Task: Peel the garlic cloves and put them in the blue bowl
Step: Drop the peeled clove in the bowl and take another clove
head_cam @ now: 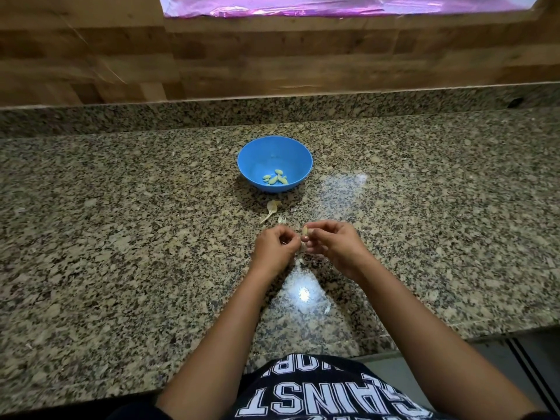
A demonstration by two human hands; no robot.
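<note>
A blue bowl (298, 156) stands on the granite counter, straight ahead of me, with several peeled garlic cloves (275, 178) lying in its bottom. Nearer to me, my right hand (333, 241) pinches a pale garlic clove (305, 230) between thumb and fingertips. My left hand (274, 245) is just left of it with fingers curled; it seems to pinch a thin scrap of skin, too small to tell for sure. The two hands almost touch above the counter.
A garlic stem with dry skin (270, 209) lies between the bowl and my hands. Small skin scraps (300, 261) lie under my hands and another (327, 309) near the front. A granite upstand and wood-look wall close the back; the counter edge (424, 338) steps in at the right.
</note>
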